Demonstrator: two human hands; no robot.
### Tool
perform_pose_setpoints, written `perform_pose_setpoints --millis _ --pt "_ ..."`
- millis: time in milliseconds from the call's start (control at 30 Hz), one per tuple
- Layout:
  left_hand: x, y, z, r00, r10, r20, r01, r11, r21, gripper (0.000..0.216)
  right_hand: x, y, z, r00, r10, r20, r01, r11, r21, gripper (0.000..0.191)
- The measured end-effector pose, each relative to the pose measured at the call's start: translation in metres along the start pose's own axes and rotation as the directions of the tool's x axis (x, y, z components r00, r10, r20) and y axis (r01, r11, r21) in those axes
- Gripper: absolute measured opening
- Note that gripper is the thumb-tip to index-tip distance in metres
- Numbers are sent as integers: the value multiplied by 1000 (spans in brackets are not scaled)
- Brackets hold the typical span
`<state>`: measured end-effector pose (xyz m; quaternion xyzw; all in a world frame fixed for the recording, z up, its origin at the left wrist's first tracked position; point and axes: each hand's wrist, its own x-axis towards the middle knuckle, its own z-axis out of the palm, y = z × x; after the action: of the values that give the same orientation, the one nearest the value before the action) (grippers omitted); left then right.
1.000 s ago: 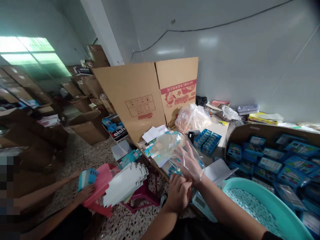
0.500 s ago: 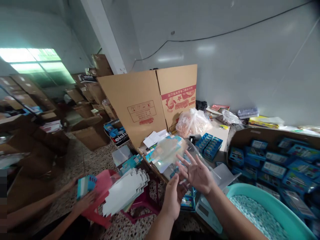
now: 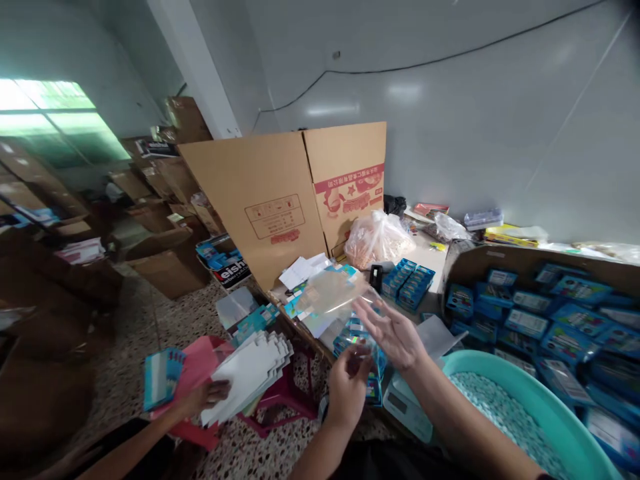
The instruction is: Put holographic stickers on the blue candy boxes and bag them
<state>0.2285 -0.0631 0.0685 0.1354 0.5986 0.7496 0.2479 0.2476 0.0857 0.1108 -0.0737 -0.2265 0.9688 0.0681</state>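
Note:
My left hand (image 3: 349,381) has its fingers curled in a pinch on clear plastic film (image 3: 356,341), which glints and is hard to make out. Just right of it, my right hand (image 3: 393,335) is open, palm showing and fingers stretched toward the stack of clear sheets (image 3: 333,293). Behind and below the film, blue printed boxes (image 3: 374,388) show at the table edge, partly hidden by my hands. Close under my right forearm is a pale digital scale (image 3: 407,407).
At right, a turquoise basin (image 3: 560,400) holds small pale pieces beside a carton of blue boxes (image 3: 530,323). A cardboard panel (image 3: 260,200) stands behind the table. At left, a co-worker's hand (image 3: 213,395) touches stacked white cards (image 3: 250,373); a blue box (image 3: 163,377) lies nearby.
My left fingers have drawn together, and my right fingers are less spread. The co-worker's blue box has left their hands, and one hand has moved to the white cards. The view has shifted slightly.

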Motion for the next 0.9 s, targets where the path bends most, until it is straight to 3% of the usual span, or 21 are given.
perform_pose_setpoints --millis 67,167,233,367,533,633,700,733,800,833,900 --pt "1 -1 -1 999 30 -24 -30 1000 9 44 1 1 2 1000 -29 -7 29 999 -40 36" --pt "0 -2 -7 1000 -4 -12 4 998 -59 45 -2 3 1 949 -308 -75 294 943 -155 52" --pt "-4 -3 -8 999 -39 6 39 998 -46 41 -5 3 -4 927 -368 -67 353 920 -171 55" --pt "-12 -10 -4 997 -76 17 77 997 -22 35 -15 -3 -12 993 -105 45 108 991 -74 51" --pt "-16 -22 -5 978 -173 -118 154 976 -152 46 -32 -21 -7 988 -9 154 26 994 -105 74" --pt "-15 -22 -19 933 -37 -359 -6 993 -118 32 -30 -28 -12 991 -112 67 126 959 -254 76" --pt "-15 -16 -32 851 221 -477 -208 975 81 22 -23 -27 -20 966 -258 -20 228 887 -402 78" --pt "-16 -11 -38 803 389 -452 -315 920 232 16 -19 -25 -24 948 -317 -36 267 849 -455 81" --pt "-15 4 -46 703 683 -199 -524 686 505 14 -13 -19 -30 939 -343 -19 291 823 -487 91" --pt "-13 12 -48 651 759 -18 -610 537 583 17 -10 -15 -30 950 -313 -1 276 839 -470 95" --pt "-5 26 -47 585 754 298 -713 304 632 26 -7 -8 -27 972 -233 28 224 882 -414 96"
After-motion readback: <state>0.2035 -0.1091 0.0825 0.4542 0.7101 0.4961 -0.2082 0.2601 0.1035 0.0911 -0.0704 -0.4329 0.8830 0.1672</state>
